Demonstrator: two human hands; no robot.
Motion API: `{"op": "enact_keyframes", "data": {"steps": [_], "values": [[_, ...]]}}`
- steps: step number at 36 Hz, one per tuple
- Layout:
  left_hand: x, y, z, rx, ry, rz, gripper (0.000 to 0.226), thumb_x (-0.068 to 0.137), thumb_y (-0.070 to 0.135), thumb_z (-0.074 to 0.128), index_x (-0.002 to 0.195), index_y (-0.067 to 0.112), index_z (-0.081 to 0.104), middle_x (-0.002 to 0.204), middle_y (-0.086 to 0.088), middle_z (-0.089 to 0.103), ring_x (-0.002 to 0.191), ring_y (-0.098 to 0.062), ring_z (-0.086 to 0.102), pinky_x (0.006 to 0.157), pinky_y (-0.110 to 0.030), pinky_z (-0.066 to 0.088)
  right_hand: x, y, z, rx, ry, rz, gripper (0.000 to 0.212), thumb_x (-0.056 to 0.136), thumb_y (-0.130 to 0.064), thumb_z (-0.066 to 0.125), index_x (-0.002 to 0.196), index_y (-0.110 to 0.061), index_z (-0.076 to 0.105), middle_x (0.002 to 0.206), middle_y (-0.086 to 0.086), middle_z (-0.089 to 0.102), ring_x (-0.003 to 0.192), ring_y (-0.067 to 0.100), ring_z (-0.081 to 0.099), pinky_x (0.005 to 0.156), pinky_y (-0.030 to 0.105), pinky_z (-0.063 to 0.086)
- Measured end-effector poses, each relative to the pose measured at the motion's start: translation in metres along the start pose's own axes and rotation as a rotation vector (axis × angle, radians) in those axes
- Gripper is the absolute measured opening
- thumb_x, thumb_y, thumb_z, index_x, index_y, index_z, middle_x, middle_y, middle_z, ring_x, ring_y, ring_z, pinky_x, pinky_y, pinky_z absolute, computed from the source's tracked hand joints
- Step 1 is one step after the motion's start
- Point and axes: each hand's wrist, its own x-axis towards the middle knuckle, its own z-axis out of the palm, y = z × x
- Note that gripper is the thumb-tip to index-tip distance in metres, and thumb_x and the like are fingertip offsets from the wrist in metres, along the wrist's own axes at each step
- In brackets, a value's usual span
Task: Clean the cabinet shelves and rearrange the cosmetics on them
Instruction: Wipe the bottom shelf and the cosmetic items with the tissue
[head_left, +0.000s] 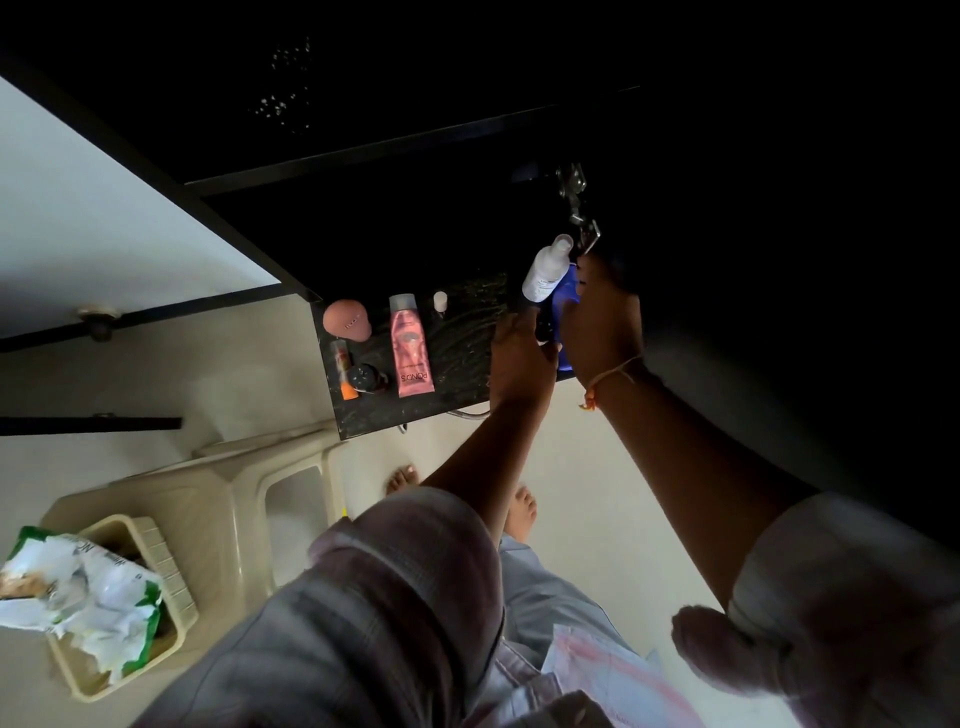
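Observation:
A dark cabinet shelf (457, 395) carries a pink sponge (345, 319), a pink Pond's tube (410, 349) lying flat, a small white-capped bottle (440, 302), an orange-tipped stick (344, 371) and a dark round jar (363, 376). At the shelf's right end, my left hand (519, 358) and my right hand (600, 322) close from both sides on a blue container (566, 304). A white spray bottle (545, 270) tilts just above it, touching my right fingers; whether they grip it is unclear. The cabinet interior behind is too dark to read.
A metal door hinge (576, 202) sits just above my hands. Below the shelf stands a beige plastic stool (218, 499) with a beige basket (166, 561) holding a crumpled white-and-green packet (88, 592). My bare feet are on the pale floor.

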Motion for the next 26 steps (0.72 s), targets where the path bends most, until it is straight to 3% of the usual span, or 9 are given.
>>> {"op": "enact_keyframes", "data": {"steps": [3, 5, 8, 11, 15, 18, 22, 26], "values": [[-0.012, 0.008, -0.008, -0.044, 0.036, -0.007, 0.047, 0.081, 0.005, 0.063, 0.128, 0.005, 0.054, 0.118, -0.016, 0.055, 0.105, -0.03, 0.056, 0.094, -0.038, 0.047, -0.01, 0.0, 0.002, -0.049, 0.111, -0.058, 0.017, 0.089, -0.006, 0.051, 0.103, -0.006, 0.061, 0.095, 0.011, 0.066, 0.088, 0.029, 0.064, 0.066, 0.019, 0.031], [-0.02, 0.011, -0.017, -0.017, 0.089, 0.01, 0.043, 0.082, 0.004, 0.061, 0.124, 0.0, 0.053, 0.118, -0.02, 0.053, 0.109, -0.034, 0.052, 0.095, -0.039, 0.043, -0.018, -0.001, 0.003, -0.064, 0.151, -0.099, 0.013, 0.088, -0.006, 0.051, 0.094, -0.005, 0.062, 0.09, 0.013, 0.065, 0.084, 0.031, 0.063, 0.064, 0.016, 0.026], [-0.021, 0.008, -0.039, 0.084, 0.25, 0.011, 0.034, 0.078, 0.004, 0.064, 0.112, 0.003, 0.056, 0.112, -0.019, 0.052, 0.103, -0.034, 0.05, 0.092, -0.043, 0.044, -0.041, -0.008, 0.004, 0.07, 0.182, -0.14, 0.012, 0.085, -0.004, 0.054, 0.091, -0.005, 0.063, 0.088, 0.013, 0.065, 0.082, 0.03, 0.063, 0.07, 0.025, 0.041], [-0.006, -0.001, -0.067, 0.218, 0.32, 0.036, 0.048, 0.071, 0.004, 0.052, 0.119, 0.006, 0.054, 0.118, -0.017, 0.051, 0.107, -0.034, 0.047, 0.094, -0.039, 0.039, -0.068, -0.015, 0.016, 0.213, 0.167, -0.125, 0.012, 0.082, -0.002, 0.059, 0.092, -0.007, 0.065, 0.088, 0.009, 0.067, 0.079, 0.028, 0.065, 0.07, 0.033, 0.052], [0.023, -0.015, -0.097, 0.441, 0.235, 0.07, 0.061, 0.08, 0.0, 0.06, 0.137, 0.02, 0.049, 0.132, -0.012, 0.045, 0.113, -0.032, 0.042, 0.091, -0.039, 0.045, -0.091, -0.017, 0.051, 0.196, -0.022, -0.078, 0.007, 0.086, -0.014, 0.059, 0.09, -0.014, 0.065, 0.084, 0.008, 0.066, 0.075, 0.028, 0.064, 0.064, 0.04, 0.055], [0.036, -0.021, -0.11, 0.495, 0.076, 0.09, 0.058, 0.085, 0.01, 0.068, 0.139, 0.02, 0.049, 0.14, -0.01, 0.042, 0.122, -0.031, 0.039, 0.1, -0.038, 0.041, -0.098, -0.027, 0.071, 0.132, -0.13, -0.082, 0.01, 0.087, -0.025, 0.062, 0.087, -0.016, 0.067, 0.082, 0.005, 0.071, 0.075, 0.027, 0.067, 0.063, 0.031, 0.053], [0.049, -0.029, -0.116, 0.454, -0.01, 0.124, 0.036, 0.085, 0.006, 0.066, 0.121, 0.011, 0.064, 0.126, -0.013, 0.055, 0.115, -0.032, 0.052, 0.098, -0.039, 0.047, -0.094, -0.042, 0.094, 0.024, -0.211, -0.037, 0.029, 0.087, -0.046, 0.058, 0.089, -0.019, 0.069, 0.085, 0.001, 0.073, 0.08, 0.025, 0.069, 0.062, 0.029, 0.051], [0.048, -0.032, -0.118, 0.344, 0.015, 0.04, 0.022, 0.092, 0.008, 0.058, 0.113, 0.008, 0.065, 0.114, -0.013, 0.064, 0.104, -0.027, 0.062, 0.088, -0.032, 0.051, -0.09, -0.061, 0.103, -0.069, -0.257, -0.01, 0.037, 0.085, -0.05, 0.056, 0.107, -0.021, 0.067, 0.098, 0.005, 0.071, 0.092, 0.03, 0.068, 0.071, 0.034, 0.054]]}}
